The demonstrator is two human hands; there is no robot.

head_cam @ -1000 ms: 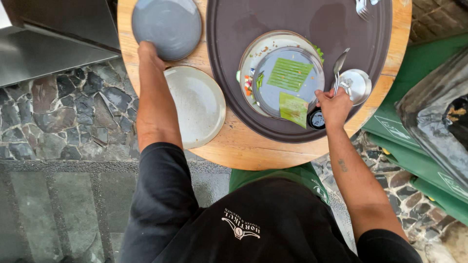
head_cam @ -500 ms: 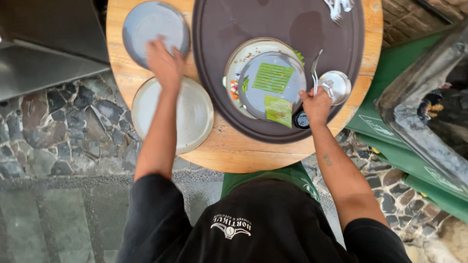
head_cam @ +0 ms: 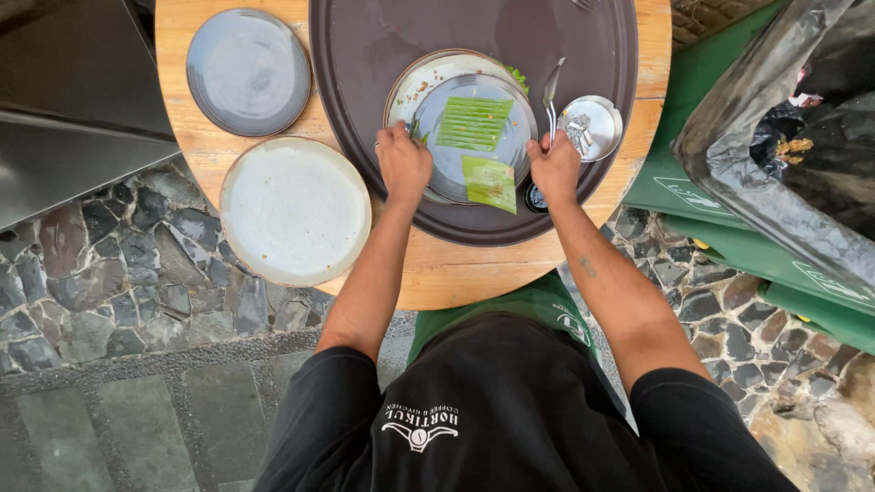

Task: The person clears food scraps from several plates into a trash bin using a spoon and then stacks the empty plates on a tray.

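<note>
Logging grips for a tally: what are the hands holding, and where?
Both hands grip the grey plate: left hand on its left rim, right hand on its right rim.

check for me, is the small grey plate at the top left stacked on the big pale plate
No, the small grey plate lies by itself on the wooden table, beside and apart from the big pale plate.

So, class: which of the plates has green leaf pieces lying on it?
The grey plate stacked on the brown tray, between both hands; the two plates on the bare wood are empty.
</note>
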